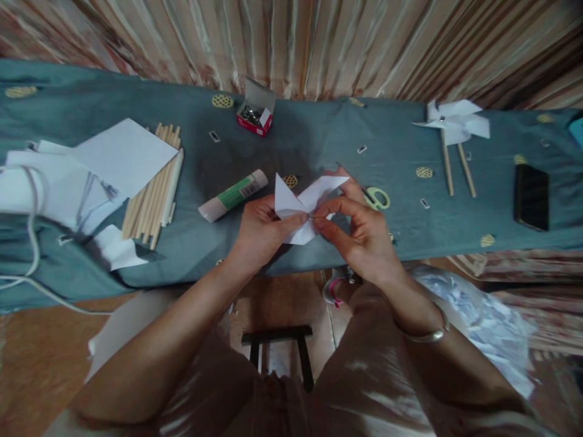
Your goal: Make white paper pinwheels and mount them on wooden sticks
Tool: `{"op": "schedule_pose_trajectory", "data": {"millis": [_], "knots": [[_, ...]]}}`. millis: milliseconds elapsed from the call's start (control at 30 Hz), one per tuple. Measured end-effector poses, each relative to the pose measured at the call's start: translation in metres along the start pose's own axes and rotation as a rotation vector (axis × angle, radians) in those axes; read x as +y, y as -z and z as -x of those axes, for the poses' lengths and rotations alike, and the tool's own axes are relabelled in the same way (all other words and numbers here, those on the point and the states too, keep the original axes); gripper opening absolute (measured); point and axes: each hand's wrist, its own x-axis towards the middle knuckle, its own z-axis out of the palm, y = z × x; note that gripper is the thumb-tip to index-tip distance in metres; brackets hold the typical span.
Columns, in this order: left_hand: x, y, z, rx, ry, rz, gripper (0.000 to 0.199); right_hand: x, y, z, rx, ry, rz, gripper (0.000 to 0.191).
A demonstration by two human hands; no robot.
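A folded white paper pinwheel [303, 203] with pointed blades is held up over the near edge of the table. My left hand [264, 227] is closed on its left side, thumb pressed near the centre. My right hand [359, 227] pinches thumb and forefinger at the centre, around a tiny dark pin-like piece that is too small to name surely. Some right fingers are behind the paper. A glue stick [234, 195] with a green label lies left of the pinwheel, and scissors [377, 198] with light green handles lie beside my right hand.
An open red box [255, 121] of small metal pieces stands at the back. White paper sheets [127, 155] partly cover wooden sticks [148, 215] on the left. Pinwheels on sticks [458, 121] and a black phone [531, 197] lie right. A white cable [34, 230] crosses the left edge.
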Motion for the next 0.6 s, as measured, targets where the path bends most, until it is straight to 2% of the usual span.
{"op": "schedule_pose_trajectory", "data": {"millis": [233, 600], "knots": [[-0.0006, 0.0004, 0.0003, -0.026, -0.011, 0.018, 0.026, 0.0047, -0.0008, -0.0015, -0.01, -0.003, -0.063, 0.006], [0.0062, -0.0009, 0.0024, -0.036, -0.012, -0.035, 0.029, 0.007, -0.0023, -0.0022, -0.011, -0.092, -0.215, 0.006]]}}
